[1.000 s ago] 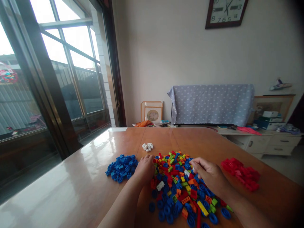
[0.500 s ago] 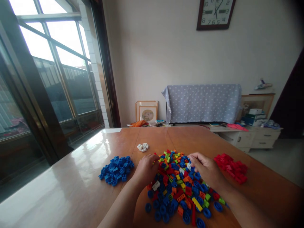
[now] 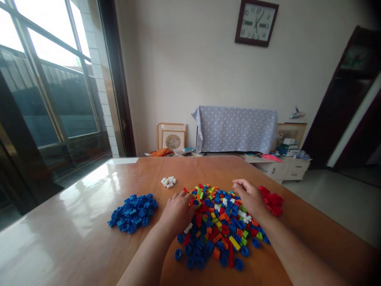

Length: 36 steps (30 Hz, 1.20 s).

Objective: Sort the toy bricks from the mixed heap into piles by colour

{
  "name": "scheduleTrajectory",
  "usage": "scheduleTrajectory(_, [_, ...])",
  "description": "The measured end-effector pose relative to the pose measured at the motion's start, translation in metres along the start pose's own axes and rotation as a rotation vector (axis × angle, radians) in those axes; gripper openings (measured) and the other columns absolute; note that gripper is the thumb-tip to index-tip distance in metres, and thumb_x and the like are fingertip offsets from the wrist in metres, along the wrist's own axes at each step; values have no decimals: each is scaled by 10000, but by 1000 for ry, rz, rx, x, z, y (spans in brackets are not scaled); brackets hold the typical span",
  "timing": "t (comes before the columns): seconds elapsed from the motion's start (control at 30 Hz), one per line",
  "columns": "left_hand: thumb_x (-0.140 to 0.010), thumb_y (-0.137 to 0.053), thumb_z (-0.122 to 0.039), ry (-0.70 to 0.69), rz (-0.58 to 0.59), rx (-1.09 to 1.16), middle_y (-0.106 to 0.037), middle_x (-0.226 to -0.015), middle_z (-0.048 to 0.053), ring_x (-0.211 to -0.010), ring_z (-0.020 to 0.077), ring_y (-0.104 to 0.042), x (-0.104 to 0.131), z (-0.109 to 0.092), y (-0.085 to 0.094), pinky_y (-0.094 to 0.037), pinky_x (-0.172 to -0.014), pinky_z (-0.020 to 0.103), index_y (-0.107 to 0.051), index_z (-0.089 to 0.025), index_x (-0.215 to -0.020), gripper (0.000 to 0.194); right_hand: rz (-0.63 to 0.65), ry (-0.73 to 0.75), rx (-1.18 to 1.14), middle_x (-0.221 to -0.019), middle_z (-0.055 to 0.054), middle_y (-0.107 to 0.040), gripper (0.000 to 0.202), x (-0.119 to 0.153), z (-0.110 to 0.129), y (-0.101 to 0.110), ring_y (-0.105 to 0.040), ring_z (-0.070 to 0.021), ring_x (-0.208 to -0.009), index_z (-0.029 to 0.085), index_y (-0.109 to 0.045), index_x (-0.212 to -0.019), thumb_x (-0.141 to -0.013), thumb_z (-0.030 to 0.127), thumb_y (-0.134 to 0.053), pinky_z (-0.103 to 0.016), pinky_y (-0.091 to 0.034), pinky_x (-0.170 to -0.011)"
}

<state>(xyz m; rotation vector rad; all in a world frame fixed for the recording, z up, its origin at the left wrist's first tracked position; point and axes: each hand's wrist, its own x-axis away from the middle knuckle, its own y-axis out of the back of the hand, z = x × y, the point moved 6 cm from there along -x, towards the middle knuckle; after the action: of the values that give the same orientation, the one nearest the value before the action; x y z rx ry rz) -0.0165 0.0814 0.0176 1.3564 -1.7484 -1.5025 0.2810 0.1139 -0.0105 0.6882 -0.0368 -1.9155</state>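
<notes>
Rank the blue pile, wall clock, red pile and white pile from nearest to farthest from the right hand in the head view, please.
From the right hand:
1. Red pile, just to its right.
2. White pile, to its left.
3. Blue pile, farther left.
4. Wall clock, high in the background.

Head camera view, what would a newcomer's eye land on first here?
Probably the mixed heap of bricks on the table, between the left hand and right hand. Next come two single-colour piles: the blue pile left of the left hand, the red pile right of the right hand. The framed clock stands out high on the wall.
</notes>
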Motion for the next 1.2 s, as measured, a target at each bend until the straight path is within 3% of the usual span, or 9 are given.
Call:
scheduleTrajectory(0.1, [-890,-546,-513,-19,50,29,-566,-1369,107,-1247,323,-528,3,-2,-7,-450,-1000,431,-565,-277,-1342,511,66,-5,41,-1027,-78,-739,355,-1,12,-4,-680,-236,-967,198,-687,-1077,-872,469,-583,-351,-525,-875])
scheduleTrajectory(0.2, [-798,-603,-654,-14,101,71,-428,-1529,117,-1393,385,-381,5,-1,-17,-366,-1092,525,-488,-286,-1428,738,247,-34,80,-1078,-88,-736,361,2,23,-16,-677,-240,-1015,189,-690,-1103,-865,443,-594,-356,-525,-907])
scheduleTrajectory(0.37, [-662,-688,-729,17,164,104,-347,-1583,146,-1455,419,-279,7,2,-30,-267,-1152,577,-419,-283,-1492,981,510,70,239,-1195,-97,-712,398,7,40,-45,-657,-261,-1091,197,-705,-1166,-828,397,-640,-390,-498,-974])
scheduleTrajectory(0.57, [-671,-691,-707,-35,162,135,-425,-1534,134,-1413,410,-355,8,3,-34,-326,-1132,567,-433,-278,-1484,955,568,235,407,-1253,-87,-693,413,-6,60,-91,-618,-262,-1161,237,-698,-1224,-874,431,-595,-369,-462,-1012])
scheduleTrajectory(0.73, [-668,-697,-699,-51,147,134,-452,-1511,126,-1384,407,-391,8,3,-33,-349,-1123,553,-475,-268,-1449,919,646,251,479,-1275,-100,-682,469,-16,58,-131,-606,-266,-1188,238,-676,-1269,-875,477,-591,-357,-436,-1030])
scheduleTrajectory(0.83, [-655,-709,-691,-37,151,133,-458,-1506,124,-1381,410,-395,8,4,-34,-341,-1124,559,-477,-275,-1446,923,733,268,503,-1258,-103,-691,472,-11,53,-144,-631,-256,-1145,229,-679,-1258,-858,469,-613,-333,-458,-994])
scheduleTrajectory(0.97, [-668,-702,-683,-53,135,137,-477,-1489,119,-1363,404,-421,8,5,-34,-351,-1116,547,-474,-295,-1445,898,770,285,542,-1211,-107,-706,413,2,52,-138,-627,-279,-1138,220,-700,-1201,-843,409,-619,-356,-457,-977])
scheduleTrajectory(1.1, [-699,-712,-604,-53,124,124,-504,-1461,116,-1344,393,-443,8,5,-33,-375,-1096,535,-519,-292,-1399,790,770,300,538,-1127,-58,-732,306,13,57,-116,-647,-256,-1070,248,-724,-1093,-824,275,-579,-340,-466,-933])
scheduleTrajectory(1.2, [-700,-724,-572,-46,115,125,-500,-1459,114,-1335,383,-453,7,4,-32,-377,-1094,525,-510,-298,-1401,783,763,290,446,-1086,-25,-745,337,20,61,-98,-656,-234,-1037,254,-731,-1053,-774,183,-556,-317,-475,-922])
